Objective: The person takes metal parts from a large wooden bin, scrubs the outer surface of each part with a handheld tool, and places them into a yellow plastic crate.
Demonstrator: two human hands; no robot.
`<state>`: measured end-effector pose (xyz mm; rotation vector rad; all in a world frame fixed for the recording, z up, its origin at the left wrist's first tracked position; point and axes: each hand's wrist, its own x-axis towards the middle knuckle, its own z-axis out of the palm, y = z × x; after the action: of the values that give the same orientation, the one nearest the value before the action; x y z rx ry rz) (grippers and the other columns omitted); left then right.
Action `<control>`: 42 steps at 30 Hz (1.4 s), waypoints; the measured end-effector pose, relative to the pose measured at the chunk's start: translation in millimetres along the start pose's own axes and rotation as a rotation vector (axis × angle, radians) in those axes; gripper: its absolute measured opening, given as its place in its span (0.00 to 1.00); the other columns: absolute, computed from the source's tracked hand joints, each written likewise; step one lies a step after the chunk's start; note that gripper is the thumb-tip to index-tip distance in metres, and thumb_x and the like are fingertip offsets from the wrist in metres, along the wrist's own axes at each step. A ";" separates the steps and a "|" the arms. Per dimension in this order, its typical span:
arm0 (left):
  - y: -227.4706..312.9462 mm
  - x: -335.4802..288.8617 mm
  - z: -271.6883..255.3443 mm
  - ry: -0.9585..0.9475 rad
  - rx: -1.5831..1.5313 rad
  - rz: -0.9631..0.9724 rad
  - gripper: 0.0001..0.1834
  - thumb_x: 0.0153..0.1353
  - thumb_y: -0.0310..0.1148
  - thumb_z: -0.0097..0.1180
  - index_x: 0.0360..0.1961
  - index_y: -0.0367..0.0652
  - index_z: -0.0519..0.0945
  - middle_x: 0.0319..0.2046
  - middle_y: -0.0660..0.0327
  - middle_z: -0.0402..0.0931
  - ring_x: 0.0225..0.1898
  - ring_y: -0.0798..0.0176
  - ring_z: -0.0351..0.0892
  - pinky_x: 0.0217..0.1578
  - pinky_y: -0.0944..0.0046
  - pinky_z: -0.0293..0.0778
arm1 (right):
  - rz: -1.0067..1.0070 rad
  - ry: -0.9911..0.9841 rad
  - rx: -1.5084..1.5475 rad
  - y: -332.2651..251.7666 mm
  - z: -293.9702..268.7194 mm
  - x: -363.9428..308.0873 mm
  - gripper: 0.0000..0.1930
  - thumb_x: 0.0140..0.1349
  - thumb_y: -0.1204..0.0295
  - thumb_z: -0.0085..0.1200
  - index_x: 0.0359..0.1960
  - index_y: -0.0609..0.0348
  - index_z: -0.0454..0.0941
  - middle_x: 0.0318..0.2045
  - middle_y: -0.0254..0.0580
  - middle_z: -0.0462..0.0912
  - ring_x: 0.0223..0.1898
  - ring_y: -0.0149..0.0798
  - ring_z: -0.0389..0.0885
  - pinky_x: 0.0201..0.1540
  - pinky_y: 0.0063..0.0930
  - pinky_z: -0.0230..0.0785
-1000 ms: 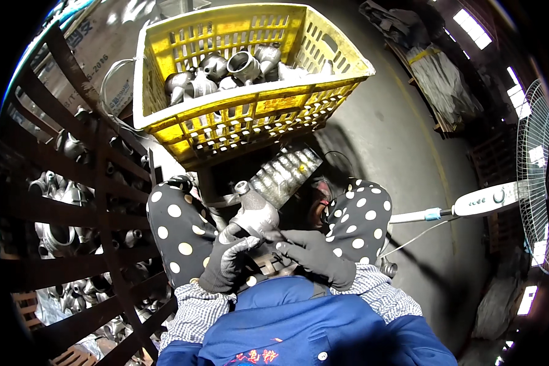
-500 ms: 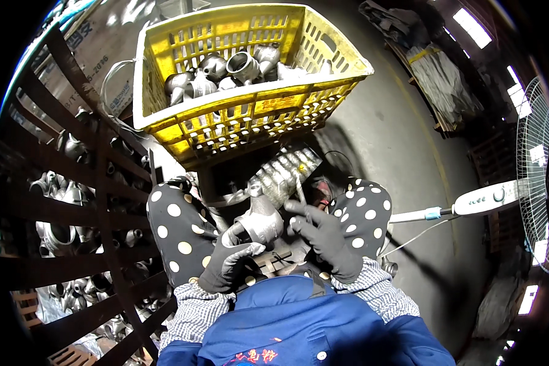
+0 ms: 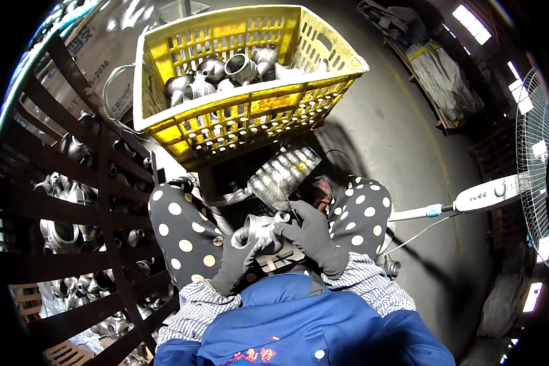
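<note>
Grey floor [image 3: 402, 140] runs right of the crate [image 3: 273, 104]; fan [image 3: 485, 196] farther right. Wearer's side of the crate: left hand [image 3: 235, 259] pinches the fitting [image 3: 262, 230], neck now turned from crateward to rightward. Right hand [image 3: 311, 236] has closed in beside it; grip there, cannot tell.

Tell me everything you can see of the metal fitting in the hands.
The metal fitting looks like dull grey cast metal: a rounded body, a wide open end toward picture left, a narrower neck toward upper right. It lies tilted on its side between the polka-dot trouser legs. The left hand grips its wide end; the right hand is at the neck.
</note>
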<state>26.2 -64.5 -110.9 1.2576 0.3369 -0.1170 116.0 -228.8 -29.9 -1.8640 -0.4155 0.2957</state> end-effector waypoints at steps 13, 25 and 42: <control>22.4 -8.2 1.3 -0.234 0.098 -0.008 0.17 0.57 0.24 0.60 0.48 0.32 0.75 0.41 0.61 0.78 0.42 0.74 0.75 0.45 0.72 0.72 | 0.132 -0.114 0.088 2.0 -20.4 1.9 0.18 0.54 0.72 0.60 0.47 0.65 0.78 0.40 0.44 0.83 0.42 0.29 0.79 0.47 0.23 0.70; 16.2 7.2 7.0 -0.065 0.067 0.096 0.11 0.58 0.25 0.60 0.41 0.30 0.78 0.35 0.60 0.80 0.36 0.71 0.79 0.40 0.71 0.74 | 0.329 -0.011 0.313 34.7 -31.0 0.6 0.14 0.58 0.73 0.56 0.45 0.66 0.78 0.37 0.41 0.84 0.35 0.28 0.80 0.40 0.19 0.71; 27.0 19.3 15.5 0.146 -0.423 -0.035 0.17 0.65 0.37 0.54 0.48 0.35 0.75 0.45 0.59 0.79 0.48 0.67 0.79 0.43 0.70 0.74 | 0.566 0.084 0.938 105.7 -43.6 14.6 0.12 0.63 0.76 0.43 0.45 0.61 0.78 0.31 0.32 0.80 0.18 0.21 0.71 0.17 0.12 0.60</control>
<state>54.5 -68.9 -88.2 0.8424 0.4823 0.0173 161.2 -290.8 -116.0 -1.0171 0.3017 0.6569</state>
